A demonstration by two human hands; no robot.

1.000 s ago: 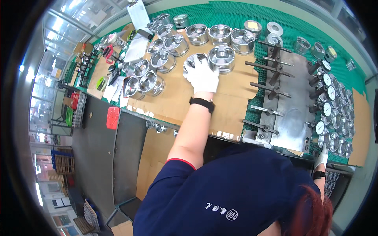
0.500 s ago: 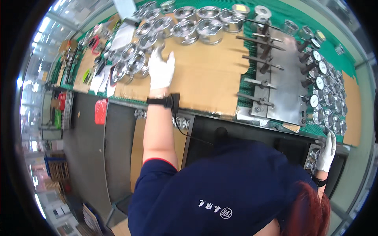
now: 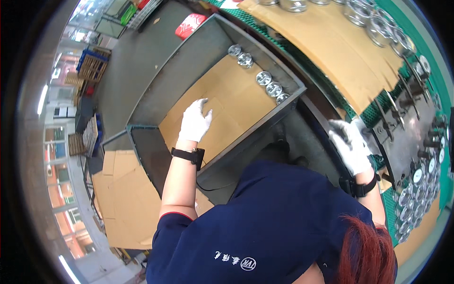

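Observation:
My left hand (image 3: 195,122), in a white glove, hovers over the cardboard lining (image 3: 215,102) of a deep grey metal bin. Its thumb and fingers are apart and hold nothing. Along the bin's far right wall lies a row of round shiny metal parts (image 3: 264,78), out of that hand's reach. My right hand (image 3: 351,147), gloved too with greyish fingertips, is at the near edge of the workbench, beside a steel fixture plate (image 3: 404,135). Its fingers are stretched out, and nothing shows in them.
The bench holds a cardboard sheet (image 3: 331,52), more metal parts (image 3: 376,29) at its far side, and dial gauges (image 3: 417,175) on the fixture. Many finished-looking rings (image 3: 410,208) stand at the right. A red bag (image 3: 190,25) lies beyond the bin; flattened cardboard (image 3: 125,201) is at left.
My view has turned left and down, from the bench to the bin. My left hand has left the parts on the bench and is over the bin; my right hand has come closer in.

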